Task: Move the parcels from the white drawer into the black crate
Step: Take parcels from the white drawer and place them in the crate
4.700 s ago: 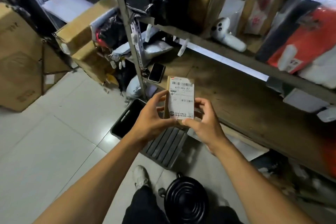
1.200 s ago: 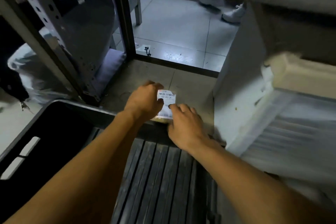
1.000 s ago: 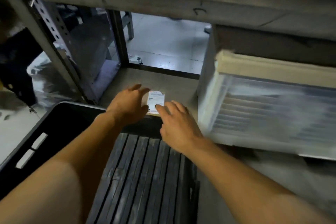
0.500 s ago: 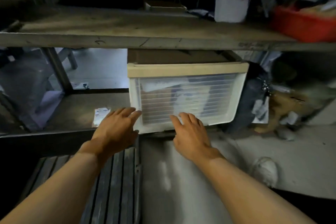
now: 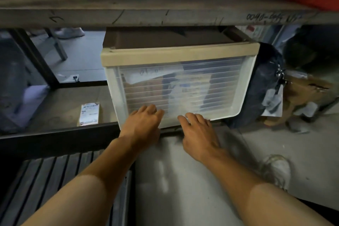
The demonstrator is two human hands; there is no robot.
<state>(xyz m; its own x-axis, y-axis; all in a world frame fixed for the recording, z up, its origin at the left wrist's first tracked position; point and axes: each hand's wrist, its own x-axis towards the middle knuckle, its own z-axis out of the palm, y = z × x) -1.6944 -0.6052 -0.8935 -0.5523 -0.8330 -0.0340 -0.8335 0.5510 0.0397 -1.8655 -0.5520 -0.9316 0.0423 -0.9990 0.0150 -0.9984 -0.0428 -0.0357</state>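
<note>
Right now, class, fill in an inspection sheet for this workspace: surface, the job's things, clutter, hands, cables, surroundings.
Surface: low shelf under a wooden shelf board.
Job's things: white drawer closed, parcels visible through its clear front; one small parcel lies on the low shelf, left of the drawer; black crate at lower left.
Clutter: bags and cardboard right of the drawer.
Hands: left hand and right hand, fingers straight, at the drawer's lower front edge.
Cables: nothing seen.
Surroundings: tiled floor, a white shoe.
</note>
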